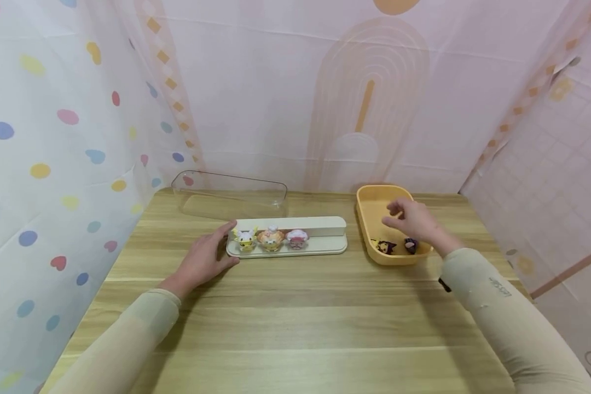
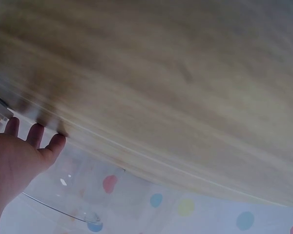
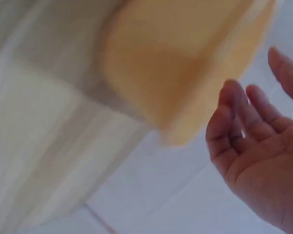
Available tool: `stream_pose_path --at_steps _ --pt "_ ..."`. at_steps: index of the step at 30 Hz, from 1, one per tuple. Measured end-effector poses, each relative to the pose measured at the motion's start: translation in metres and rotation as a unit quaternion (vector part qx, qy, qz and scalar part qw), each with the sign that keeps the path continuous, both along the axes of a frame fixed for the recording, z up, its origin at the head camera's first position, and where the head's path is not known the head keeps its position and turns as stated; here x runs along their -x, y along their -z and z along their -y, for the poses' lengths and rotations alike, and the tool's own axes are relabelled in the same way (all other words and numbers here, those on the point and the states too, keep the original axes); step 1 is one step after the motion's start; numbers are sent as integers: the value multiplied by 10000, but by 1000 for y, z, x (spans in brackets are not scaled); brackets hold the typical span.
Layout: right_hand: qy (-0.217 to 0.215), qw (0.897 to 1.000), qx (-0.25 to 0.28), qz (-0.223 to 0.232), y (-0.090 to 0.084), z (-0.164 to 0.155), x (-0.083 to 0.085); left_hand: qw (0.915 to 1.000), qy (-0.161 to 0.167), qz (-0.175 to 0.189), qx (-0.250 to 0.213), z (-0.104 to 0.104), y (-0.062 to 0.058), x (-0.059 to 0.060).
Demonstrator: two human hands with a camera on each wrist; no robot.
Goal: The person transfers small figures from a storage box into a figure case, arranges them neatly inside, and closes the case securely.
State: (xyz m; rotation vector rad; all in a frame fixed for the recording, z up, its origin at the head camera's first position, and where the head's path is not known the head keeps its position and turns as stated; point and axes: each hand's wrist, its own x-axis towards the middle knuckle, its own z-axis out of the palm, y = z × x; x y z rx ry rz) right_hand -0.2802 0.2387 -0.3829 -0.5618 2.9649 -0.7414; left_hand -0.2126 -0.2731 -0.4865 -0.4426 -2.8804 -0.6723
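Note:
A long white display stand (image 1: 320, 249) with a raised back step lies on the wooden table. On its lower level three small figurines stand in a row: a yellow-and-white one (image 1: 247, 239), an orange one (image 1: 271, 239) and a pink-and-white one (image 1: 297, 238). My left hand (image 1: 202, 262) rests at the stand's left end, thumb near the front corner and forefinger near the back one. Over the orange bin (image 1: 366, 219) hovers my right hand (image 1: 413, 220), fingers loosely bent around nothing. Two dark figurines, one with yellow (image 1: 386, 247) and one purplish (image 1: 410, 245), lie inside the bin's near end.
Behind the stand, a clear plastic cover (image 1: 226, 203) stands near the table's back edge. Patterned cloth (image 1: 266, 98) hangs behind and on both sides. Wooden tabletop (image 1: 295, 317) extends in front of the stand and bin.

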Motion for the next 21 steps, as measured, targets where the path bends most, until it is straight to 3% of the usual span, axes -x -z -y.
stream_pose_path --at_steps 3,7,14,21 --pt "-219 9968 -389 656 8 -20 -1 10000 -38 54 26 2 0 0" --pt "-517 9913 -751 950 20 -20 -2 9999 -59 87 47 2 1 0" --pt "-1021 9799 -1567 692 33 -4 4 10000 -6 22 36 1 3 0" --pt "-603 9895 -1157 614 39 -3 6 10000 13 -53 34 0 1 1"
